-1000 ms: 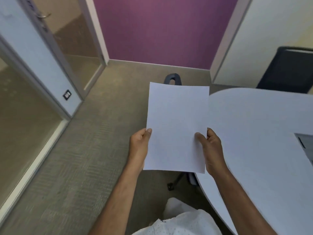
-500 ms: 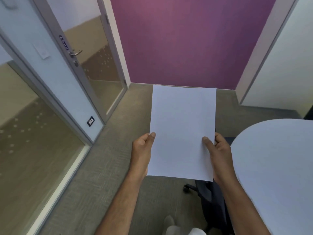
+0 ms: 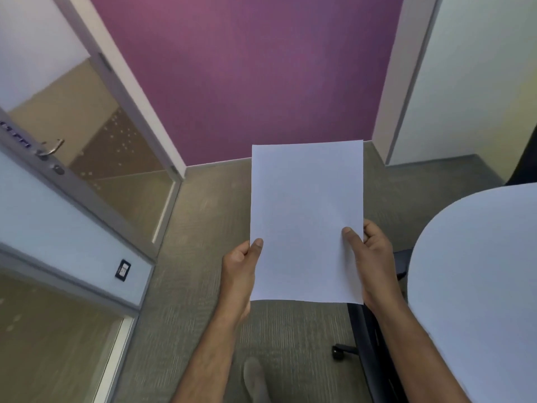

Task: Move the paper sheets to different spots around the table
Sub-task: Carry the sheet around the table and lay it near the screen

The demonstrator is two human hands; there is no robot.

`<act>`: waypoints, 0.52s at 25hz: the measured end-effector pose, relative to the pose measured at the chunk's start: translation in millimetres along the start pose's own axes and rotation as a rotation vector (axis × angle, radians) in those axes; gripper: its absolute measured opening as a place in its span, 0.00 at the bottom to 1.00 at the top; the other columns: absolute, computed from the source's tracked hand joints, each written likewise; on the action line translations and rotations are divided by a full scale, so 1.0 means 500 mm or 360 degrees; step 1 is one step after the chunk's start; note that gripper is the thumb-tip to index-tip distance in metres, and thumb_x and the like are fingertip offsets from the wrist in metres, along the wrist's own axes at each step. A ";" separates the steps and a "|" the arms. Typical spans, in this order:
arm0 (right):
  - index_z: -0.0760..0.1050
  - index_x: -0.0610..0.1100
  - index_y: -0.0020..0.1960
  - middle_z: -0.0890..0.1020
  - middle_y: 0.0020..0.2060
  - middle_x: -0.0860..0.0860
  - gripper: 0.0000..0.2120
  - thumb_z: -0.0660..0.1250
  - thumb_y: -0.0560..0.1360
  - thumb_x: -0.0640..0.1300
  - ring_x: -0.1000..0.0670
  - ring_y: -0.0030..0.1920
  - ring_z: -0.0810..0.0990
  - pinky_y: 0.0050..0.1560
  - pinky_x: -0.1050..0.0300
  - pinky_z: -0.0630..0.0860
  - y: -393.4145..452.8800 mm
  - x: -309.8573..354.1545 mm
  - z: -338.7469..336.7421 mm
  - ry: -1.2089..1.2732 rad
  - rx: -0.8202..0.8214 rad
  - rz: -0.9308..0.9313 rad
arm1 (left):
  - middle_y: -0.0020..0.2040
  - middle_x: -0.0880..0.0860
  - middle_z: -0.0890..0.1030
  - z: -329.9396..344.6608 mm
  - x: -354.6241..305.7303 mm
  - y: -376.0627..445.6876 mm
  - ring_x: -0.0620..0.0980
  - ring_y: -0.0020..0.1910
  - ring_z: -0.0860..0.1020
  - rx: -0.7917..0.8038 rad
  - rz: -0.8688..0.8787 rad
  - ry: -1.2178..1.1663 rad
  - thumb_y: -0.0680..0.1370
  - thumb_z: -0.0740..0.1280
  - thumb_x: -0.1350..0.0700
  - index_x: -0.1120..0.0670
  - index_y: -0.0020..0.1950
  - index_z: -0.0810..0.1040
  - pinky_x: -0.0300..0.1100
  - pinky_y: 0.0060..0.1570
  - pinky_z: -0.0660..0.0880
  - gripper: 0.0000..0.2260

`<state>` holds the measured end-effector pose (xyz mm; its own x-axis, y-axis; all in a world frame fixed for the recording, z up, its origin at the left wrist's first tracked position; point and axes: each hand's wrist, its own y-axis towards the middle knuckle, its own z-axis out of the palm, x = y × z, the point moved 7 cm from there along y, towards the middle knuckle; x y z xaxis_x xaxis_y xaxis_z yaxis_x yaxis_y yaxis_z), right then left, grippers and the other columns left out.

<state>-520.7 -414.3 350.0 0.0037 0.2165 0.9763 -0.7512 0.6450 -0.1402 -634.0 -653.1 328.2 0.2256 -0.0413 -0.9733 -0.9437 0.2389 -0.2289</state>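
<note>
Paper sheet sits up in the air over the floor, left of the white bench. The left hand pinches its left edge with thumb on top. The right hand pinches the right edge the same way. It looks very light and bendy, so it may flop or crease. Holding both side edges low down keeps it flat.

At our right, the rounded white worktop curves into view, its visible surface bare. Below us, grey-green carpeted floor carries a dark office chair, pushed in against the worktop's edge.
</note>
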 end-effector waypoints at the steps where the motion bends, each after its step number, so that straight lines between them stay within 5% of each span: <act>1: 0.79 0.49 0.62 0.88 0.53 0.55 0.10 0.66 0.83 0.42 0.55 0.50 0.87 0.42 0.65 0.80 0.029 -0.001 0.006 0.0007 -0.0053 -0.0003 | 0.55 0.55 0.88 0.015 -0.002 0.037 0.58 0.59 0.84 0.0070 0.0000 0.0000 0.83 0.69 0.48 0.55 0.55 0.86 0.56 0.66 0.76 0.12; 5: 0.79 0.48 0.62 0.88 0.52 0.55 0.09 0.65 0.83 0.42 0.54 0.50 0.87 0.43 0.64 0.81 0.144 -0.011 0.038 0.0043 -0.0276 -0.0012 | 0.57 0.54 0.88 0.056 -0.026 0.198 0.53 0.61 0.84 0.0258 0.0001 0.0018 0.84 0.66 0.55 0.57 0.59 0.85 0.58 0.70 0.75 0.10; 13: 0.79 0.51 0.60 0.88 0.52 0.53 0.08 0.66 0.83 0.45 0.49 0.53 0.87 0.55 0.45 0.82 0.325 -0.007 0.086 0.0012 -0.0728 0.0002 | 0.55 0.55 0.88 0.155 -0.078 0.521 0.54 0.57 0.86 0.0642 -0.0082 0.0114 0.84 0.66 0.56 0.57 0.59 0.86 0.59 0.66 0.78 0.10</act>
<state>-671.1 -341.6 330.7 0.0091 0.2221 0.9750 -0.3824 0.9017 -0.2018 -870.0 -513.9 307.7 0.2390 -0.1269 -0.9627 -0.7581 0.5951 -0.2667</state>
